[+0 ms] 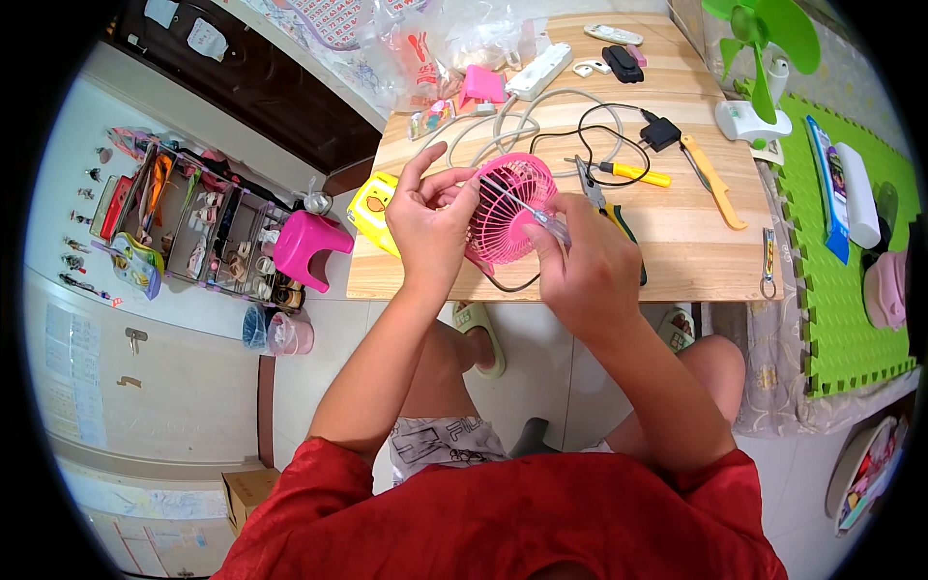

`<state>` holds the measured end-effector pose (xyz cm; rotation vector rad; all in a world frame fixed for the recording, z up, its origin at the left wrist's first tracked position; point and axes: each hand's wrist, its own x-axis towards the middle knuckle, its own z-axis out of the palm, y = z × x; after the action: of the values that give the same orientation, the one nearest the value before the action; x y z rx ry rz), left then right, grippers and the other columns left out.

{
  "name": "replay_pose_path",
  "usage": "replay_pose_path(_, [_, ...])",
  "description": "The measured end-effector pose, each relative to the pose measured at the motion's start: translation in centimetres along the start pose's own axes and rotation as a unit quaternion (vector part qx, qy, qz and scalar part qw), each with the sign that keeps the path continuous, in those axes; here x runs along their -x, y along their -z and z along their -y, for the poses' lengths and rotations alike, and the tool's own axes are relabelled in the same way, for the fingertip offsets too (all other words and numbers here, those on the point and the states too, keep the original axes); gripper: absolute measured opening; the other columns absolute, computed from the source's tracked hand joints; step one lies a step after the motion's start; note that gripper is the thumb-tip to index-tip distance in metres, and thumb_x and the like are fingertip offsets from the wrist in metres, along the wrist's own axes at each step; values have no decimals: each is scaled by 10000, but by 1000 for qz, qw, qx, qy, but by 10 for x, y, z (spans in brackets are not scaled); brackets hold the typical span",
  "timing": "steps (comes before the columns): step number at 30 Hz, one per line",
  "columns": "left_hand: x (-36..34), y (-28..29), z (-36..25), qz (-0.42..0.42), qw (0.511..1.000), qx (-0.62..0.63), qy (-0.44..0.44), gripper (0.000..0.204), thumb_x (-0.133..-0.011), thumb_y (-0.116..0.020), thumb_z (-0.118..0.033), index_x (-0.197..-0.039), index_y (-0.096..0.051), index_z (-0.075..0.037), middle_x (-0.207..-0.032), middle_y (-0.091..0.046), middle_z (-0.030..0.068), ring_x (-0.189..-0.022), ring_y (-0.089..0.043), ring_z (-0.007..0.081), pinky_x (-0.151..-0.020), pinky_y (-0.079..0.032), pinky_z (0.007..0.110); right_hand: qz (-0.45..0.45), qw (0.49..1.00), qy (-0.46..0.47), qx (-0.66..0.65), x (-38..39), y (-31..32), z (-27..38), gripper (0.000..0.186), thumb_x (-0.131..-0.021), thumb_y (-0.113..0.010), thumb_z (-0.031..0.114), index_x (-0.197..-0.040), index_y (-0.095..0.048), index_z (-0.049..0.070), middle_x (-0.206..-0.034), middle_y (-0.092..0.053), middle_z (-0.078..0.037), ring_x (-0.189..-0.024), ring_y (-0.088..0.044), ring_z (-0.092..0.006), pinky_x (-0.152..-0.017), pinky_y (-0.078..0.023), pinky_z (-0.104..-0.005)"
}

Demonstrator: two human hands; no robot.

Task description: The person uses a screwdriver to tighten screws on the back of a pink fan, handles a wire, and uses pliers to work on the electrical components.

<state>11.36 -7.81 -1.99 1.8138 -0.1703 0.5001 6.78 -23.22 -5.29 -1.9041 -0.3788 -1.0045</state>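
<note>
My right hand [592, 259] is closed round the handle of a screwdriver [527, 209], whose shaft points to the upper left across a pink round fan grille [505, 230]. At the shaft's tip the thumb and forefinger of my left hand [432, 217] are pinched together; anything small between them is too hidden to make out. The grille sits between both hands at the table's near edge. Partly behind my left hand lies a yellow case [372, 215] with a cartoon face. Pliers [592, 184] with dark and yellow handles lie beside my right hand, partly covered by it.
On the wooden table [696, 256] lie a yellow-handled screwdriver [638, 174], a black adapter [661, 132], a yellow cutter [713, 182], looped cables and a white power strip [539, 72]. A green-bladed fan [752, 114] stands right; a pink stool [311, 249] stands left.
</note>
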Motion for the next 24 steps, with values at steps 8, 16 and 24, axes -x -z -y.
replay_pose_path(8, [1,-3,-1,-21,1000,3,-5,438,-792,-673,12,-1189,-502,77,-862,-681,126,-680,-595,58,-625,-491,177,18,1000,-14,9,3,1,-1,177,-812,-654,132,-849,-504,46,-665,-560,-120,-620,-587,-306,-512,-444,-391])
replay_pose_path(16, [2,-4,-2,-22,1000,4,-2,427,-791,-668,19,-1180,-505,80,-871,-680,133,-689,-599,64,-634,-497,181,58,995,-41,69,2,4,2,197,-829,-662,196,-778,-528,60,-612,-571,-99,-561,-591,-272,-473,-438,-386])
replay_pose_path(24, [6,-5,-4,-22,1000,-9,1,424,-790,-675,12,-1174,-507,78,-879,-684,152,-699,-617,84,-632,-509,198,69,996,-49,-8,5,2,5,183,-810,-653,111,-882,-499,41,-662,-584,-142,-592,-596,-324,-514,-454,-417])
